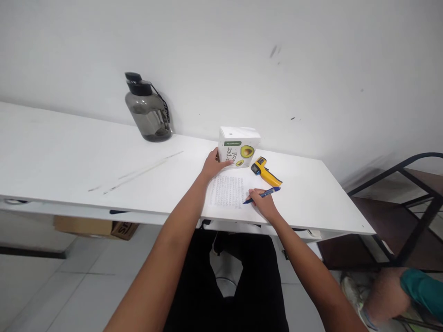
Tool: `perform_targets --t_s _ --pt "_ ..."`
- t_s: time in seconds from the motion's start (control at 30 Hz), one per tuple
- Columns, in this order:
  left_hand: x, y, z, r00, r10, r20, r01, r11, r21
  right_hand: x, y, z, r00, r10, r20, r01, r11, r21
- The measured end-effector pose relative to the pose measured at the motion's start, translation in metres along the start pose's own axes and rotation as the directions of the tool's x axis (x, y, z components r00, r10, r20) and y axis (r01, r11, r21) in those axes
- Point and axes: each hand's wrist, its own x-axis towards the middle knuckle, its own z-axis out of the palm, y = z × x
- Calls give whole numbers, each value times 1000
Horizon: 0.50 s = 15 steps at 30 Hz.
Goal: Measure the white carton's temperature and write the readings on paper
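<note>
Some lettering [229, 154] hides behind the left hand [212, 166] clasping a box [238, 148]. The right hand [263, 202] pinches a pen [272, 191] beside illegible writing [226, 191].

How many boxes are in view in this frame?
2: the white box standing on the desk, held by the left hand, and a cardboard box below the desk's left part. Others may be hidden underneath.

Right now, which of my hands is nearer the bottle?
Left. Your left hand holds the box, right of the bottle; your right hand, holding the pen, is farther right.
</note>
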Motion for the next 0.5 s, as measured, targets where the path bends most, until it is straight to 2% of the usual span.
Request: perform_targets --t_s 0.2,0.5 --pt "-2 1 -2 1000 -12 24 11 1000 21 -1 1 1 999 -20 -47 21 1000 7" --pt "-2 0 -3 1000 -12 9 12 1000 25 1 2 1 999 -25 -20 24 1000 -9"
